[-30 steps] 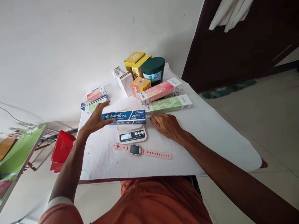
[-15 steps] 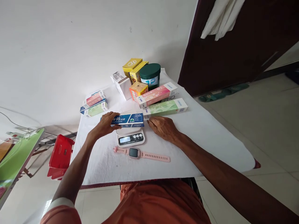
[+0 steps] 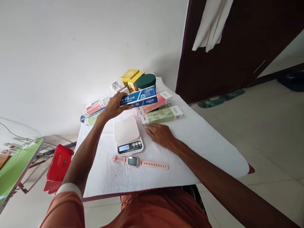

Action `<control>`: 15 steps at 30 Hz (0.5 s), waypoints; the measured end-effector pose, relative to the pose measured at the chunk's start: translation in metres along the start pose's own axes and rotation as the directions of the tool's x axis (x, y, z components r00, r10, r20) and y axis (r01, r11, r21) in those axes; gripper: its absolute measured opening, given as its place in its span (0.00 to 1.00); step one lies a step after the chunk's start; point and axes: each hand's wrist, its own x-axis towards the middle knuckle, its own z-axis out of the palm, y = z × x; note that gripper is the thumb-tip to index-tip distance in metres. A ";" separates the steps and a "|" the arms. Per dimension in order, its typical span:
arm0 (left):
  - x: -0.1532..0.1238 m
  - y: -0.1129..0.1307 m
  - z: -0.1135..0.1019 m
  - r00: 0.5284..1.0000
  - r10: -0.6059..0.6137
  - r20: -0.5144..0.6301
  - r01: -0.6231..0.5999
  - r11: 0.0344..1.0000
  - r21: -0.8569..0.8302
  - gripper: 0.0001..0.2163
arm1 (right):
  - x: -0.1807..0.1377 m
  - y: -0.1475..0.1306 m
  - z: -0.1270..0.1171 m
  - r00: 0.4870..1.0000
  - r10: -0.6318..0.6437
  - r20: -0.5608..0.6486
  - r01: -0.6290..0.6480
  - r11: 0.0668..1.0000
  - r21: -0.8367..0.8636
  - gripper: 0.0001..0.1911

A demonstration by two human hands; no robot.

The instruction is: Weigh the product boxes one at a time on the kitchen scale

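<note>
My left hand (image 3: pixel 115 105) is closed round one end of a blue toothpaste box (image 3: pixel 140 97) and holds it in the air above the table, beyond a small white kitchen scale (image 3: pixel 127 134). The scale's platform is bare and its display is lit. My right hand (image 3: pixel 159 134) rests palm down on the white cloth just right of the scale, fingers loosely spread, holding nothing. A green toothpaste box (image 3: pixel 162 114) lies just beyond that hand. A pink smartwatch (image 3: pixel 140 162) lies flat in front of the scale.
A pink toothpaste box (image 3: pixel 156 102), yellow boxes (image 3: pixel 131 79), a dark green tub (image 3: pixel 146 81) and a white box (image 3: pixel 117 86) crowd the table's far end. More boxes (image 3: pixel 93 109) sit at the left edge. A red stool (image 3: pixel 59 164) and green table (image 3: pixel 16 167) stand left; a dark door (image 3: pixel 237 44) right.
My left hand took hold of the blue toothpaste box on the scale and lifted it up and away from me. The scale's platform is now bare. My right hand stayed put.
</note>
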 end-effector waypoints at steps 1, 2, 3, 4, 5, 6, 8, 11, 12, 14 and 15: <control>0.016 -0.001 0.007 1.000 0.008 0.004 -0.008 1.000 0.015 0.23 | 0.000 0.000 0.000 1.000 -0.007 -0.001 0.007 1.000 -0.003 0.18; 0.032 -0.002 0.014 1.000 0.011 0.012 -0.012 0.999 0.033 0.23 | 0.000 0.001 -0.001 1.000 -0.012 -0.001 0.012 1.000 -0.008 0.18; 0.045 -0.003 0.020 1.000 0.011 0.022 -0.012 0.999 0.050 0.23 | 0.000 0.001 -0.001 1.000 -0.016 0.003 0.016 1.000 -0.013 0.17; 0.057 -0.004 0.026 0.999 0.007 0.035 -0.010 0.998 0.066 0.23 | 0.001 0.002 0.000 1.000 -0.019 0.008 0.019 1.000 -0.016 0.16; 0.066 -0.005 0.030 0.999 -0.001 0.045 -0.002 0.997 0.080 0.23 | 0.001 0.002 0.000 1.000 -0.020 0.012 0.020 1.000 -0.017 0.16; 0.074 -0.005 0.032 0.999 -0.011 0.050 0.006 0.996 0.094 0.23 | 0.001 0.003 0.000 1.000 -0.020 0.014 0.020 1.000 -0.014 0.16; 0.081 -0.007 0.034 0.999 -0.027 0.041 0.022 0.992 0.121 0.24 | 0.001 0.003 0.000 1.000 -0.023 0.021 0.023 1.000 -0.002 0.16; 0.082 -0.007 0.034 0.999 -0.036 0.029 0.030 0.986 0.163 0.25 | 0.001 0.004 0.000 0.999 -0.020 0.033 0.019 1.000 0.009 0.17; 0.080 -0.006 0.035 0.999 -0.031 0.026 0.026 0.984 0.174 0.25 | 0.001 0.003 0.000 0.999 -0.020 0.037 0.020 1.000 0.012 0.17; 0.076 -0.005 0.038 1.000 -0.015 0.004 0.014 0.981 0.191 0.27 | 0.000 0.003 0.000 0.999 -0.020 0.040 0.020 1.000 0.017 0.16; 0.074 -0.004 0.040 1.000 -0.005 -0.012 0.008 0.981 0.195 0.28 | 0.000 0.003 0.000 0.999 -0.020 0.038 0.019 1.000 0.021 0.16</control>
